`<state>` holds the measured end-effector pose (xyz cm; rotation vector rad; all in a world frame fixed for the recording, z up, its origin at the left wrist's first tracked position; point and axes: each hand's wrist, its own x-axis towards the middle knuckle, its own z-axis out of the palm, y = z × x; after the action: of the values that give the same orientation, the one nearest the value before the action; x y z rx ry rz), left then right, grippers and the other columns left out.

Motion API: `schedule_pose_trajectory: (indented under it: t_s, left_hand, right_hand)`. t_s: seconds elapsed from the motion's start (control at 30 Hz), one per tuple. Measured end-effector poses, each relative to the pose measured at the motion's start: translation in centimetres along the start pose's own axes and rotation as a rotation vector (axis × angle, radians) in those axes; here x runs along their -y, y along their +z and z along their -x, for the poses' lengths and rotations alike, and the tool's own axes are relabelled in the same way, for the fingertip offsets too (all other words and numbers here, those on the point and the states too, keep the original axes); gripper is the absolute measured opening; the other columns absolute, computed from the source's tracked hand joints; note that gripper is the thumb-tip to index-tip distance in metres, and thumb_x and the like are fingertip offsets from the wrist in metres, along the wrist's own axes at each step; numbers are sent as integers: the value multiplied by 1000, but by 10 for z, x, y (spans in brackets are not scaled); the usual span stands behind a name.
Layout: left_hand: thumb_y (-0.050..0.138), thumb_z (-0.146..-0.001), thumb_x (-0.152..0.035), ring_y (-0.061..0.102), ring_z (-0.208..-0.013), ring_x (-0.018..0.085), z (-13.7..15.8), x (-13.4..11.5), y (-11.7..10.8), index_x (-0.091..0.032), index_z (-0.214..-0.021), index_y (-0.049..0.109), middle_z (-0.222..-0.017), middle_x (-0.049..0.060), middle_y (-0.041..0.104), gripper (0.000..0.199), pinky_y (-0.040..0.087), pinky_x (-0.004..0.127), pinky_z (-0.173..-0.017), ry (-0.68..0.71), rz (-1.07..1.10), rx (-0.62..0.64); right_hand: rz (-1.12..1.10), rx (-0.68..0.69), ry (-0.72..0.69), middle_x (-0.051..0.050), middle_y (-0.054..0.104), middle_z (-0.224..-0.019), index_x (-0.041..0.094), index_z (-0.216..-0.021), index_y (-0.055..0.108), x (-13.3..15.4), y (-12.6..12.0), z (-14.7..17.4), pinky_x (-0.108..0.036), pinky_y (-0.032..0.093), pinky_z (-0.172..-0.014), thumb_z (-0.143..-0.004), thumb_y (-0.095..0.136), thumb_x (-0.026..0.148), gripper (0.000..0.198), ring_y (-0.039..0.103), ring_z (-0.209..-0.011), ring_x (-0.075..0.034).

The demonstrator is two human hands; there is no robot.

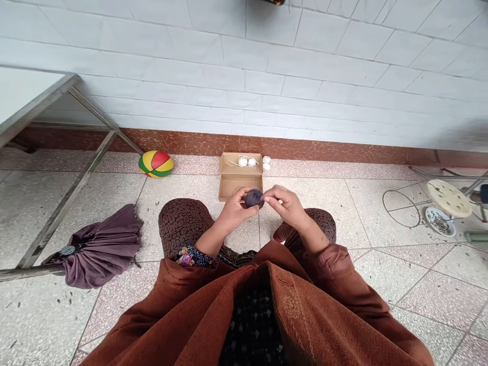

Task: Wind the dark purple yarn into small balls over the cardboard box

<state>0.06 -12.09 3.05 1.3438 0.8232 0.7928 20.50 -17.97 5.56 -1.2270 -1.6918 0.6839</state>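
Observation:
A dark purple ball of yarn (254, 199) sits in my left hand (237, 209), whose fingers and thumb curl round its left side. Close against the ball's right side, my right hand (284, 203) is closed in a pinch. What lies between those fingertips is too small to make out, perhaps the yarn's end. Just beyond my hands an open cardboard box (224, 185) rests on the floor. Two white balls of yarn (247, 161) with loose strands lie in its far part, and more white balls (266, 163) are beside it on the right.
To the left are a metal-framed table (91, 157), a colourful ball (156, 163) and a folded purple umbrella (104, 249). On the right stand a round stool (449, 198) and a white bowl (439, 222) of small dark bits. A tiled wall (213, 76) runs along the back.

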Motion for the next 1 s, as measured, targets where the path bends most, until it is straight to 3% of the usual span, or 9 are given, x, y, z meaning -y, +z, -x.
schedule_pose_trajectory:
  t_s: [0.13, 0.2, 0.37, 0.47, 0.53, 0.63, 0.73, 0.87, 1.0]
  left_hand:
    - [91, -74, -29, 66, -112, 25, 6, -8, 3, -28, -142, 65, -127, 8, 72, 73, 51, 38, -98, -17, 157, 201]
    - [92, -76, -32, 66, -116, 26, 8, -11, 4, -28, -144, 66, -129, 9, 72, 73, 50, 39, -101, -28, 257, 225]
    - [93, -73, -36, 67, -112, 26, 4, -4, 2, -20, -121, 72, -119, 9, 74, 54, 51, 40, -103, -62, 295, 33]
    - [92, -70, -35, 68, -108, 25, -1, 3, -1, -21, -115, 72, -115, 7, 72, 51, 53, 40, -101, -26, 138, -119]
    - [91, -70, -32, 68, -113, 27, -3, 5, -3, -22, -116, 74, -120, 8, 70, 50, 54, 41, -102, 19, 15, -141]
    - [88, -72, -28, 66, -123, 30, -3, 3, -2, -23, -122, 78, -129, 10, 69, 52, 55, 42, -104, 60, -95, -52]
    - [90, -74, -29, 65, -126, 32, 2, -2, 1, -26, -138, 74, -138, 11, 68, 66, 56, 42, -102, 22, -8, 136]
    - [94, -76, -31, 64, -131, 31, 8, -8, 4, -30, -151, 67, -145, 11, 69, 80, 51, 43, -109, -21, 300, 275]
    - [96, -74, -30, 66, -125, 28, 7, -6, 4, -21, -129, 77, -131, 11, 75, 59, 47, 42, -113, -67, 442, 185]
  right_hand:
    - [-56, -87, 55, -5, 72, -88, 26, -89, 73, -25, 8, -18, -38, 56, -86, -105, 64, 56, 36, 66, -85, -22]
    - [-104, -94, 132, -3, 69, -85, 25, -87, 70, -38, 23, -10, -36, 54, -81, -105, 62, 53, 34, 63, -80, -20]
    - [-93, 30, 200, -1, 65, -78, 25, -91, 70, -44, 52, 31, -34, 53, -75, -107, 59, 53, 34, 61, -74, -19]
    - [-76, 113, 85, -3, 69, -83, 25, -90, 71, -26, 44, 44, -35, 55, -80, -110, 58, 53, 37, 64, -79, -20]
    - [-61, 95, 22, -5, 72, -87, 26, -93, 74, -12, 30, 41, -37, 56, -83, -111, 59, 53, 36, 66, -82, -21]
    - [-17, -4, -21, -5, 72, -89, 27, -95, 76, 0, 5, 21, -38, 56, -84, -111, 62, 52, 33, 66, -83, -22]
    - [22, -65, -24, -5, 70, -88, 27, -91, 76, -7, -7, -4, -38, 55, -84, -107, 66, 54, 33, 64, -85, -22]
    - [-15, -116, 82, -3, 68, -84, 25, -86, 70, -32, 10, -12, -36, 53, -82, -105, 65, 54, 35, 62, -82, -21]
    - [-50, -75, 157, -2, 66, -83, 24, -92, 67, -49, 41, 13, -32, 51, -75, -106, 59, 53, 33, 61, -77, -19]
